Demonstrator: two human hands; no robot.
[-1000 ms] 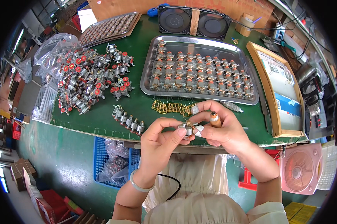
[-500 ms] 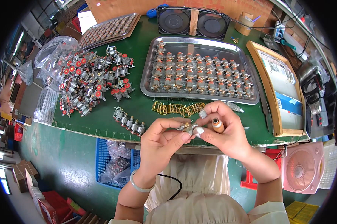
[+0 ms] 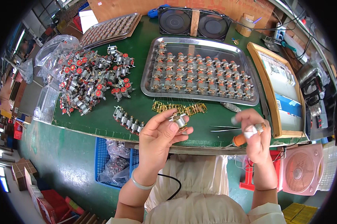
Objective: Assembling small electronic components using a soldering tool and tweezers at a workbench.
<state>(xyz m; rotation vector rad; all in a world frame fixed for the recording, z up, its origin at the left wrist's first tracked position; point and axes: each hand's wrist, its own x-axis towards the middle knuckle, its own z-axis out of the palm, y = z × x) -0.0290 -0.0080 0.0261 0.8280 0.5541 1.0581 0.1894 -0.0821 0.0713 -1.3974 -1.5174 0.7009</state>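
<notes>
My left hand (image 3: 159,136) pinches a small metal motor (image 3: 181,120) between thumb and fingers, just above the table's front edge. To the right, my right hand (image 3: 256,136) is closed round an orange-handled tool (image 3: 240,140), whose thin tip points left; its exact kind is hard to make out. White wraps cover some of this hand's fingertips. Tweezers (image 3: 224,129) lie beside the right hand. Behind my left hand is a row of brass-coloured frame-like parts (image 3: 179,108) with thin wires. Left of that hand stands a short row of similar motors (image 3: 128,120).
A steel tray (image 3: 150,87) holds rows of motors with orange tops. At left lies a heap of loose motors (image 3: 86,82) beside a plastic bag (image 3: 56,50). Two black speaker-like units (image 3: 175,22) stand at the back; a wood-framed panel (image 3: 267,89) leans at right.
My right hand has moved away from the motor to the right, turning the orange-handled tool. The left hand has tilted the motor upward. The tweezers now show on the table.
</notes>
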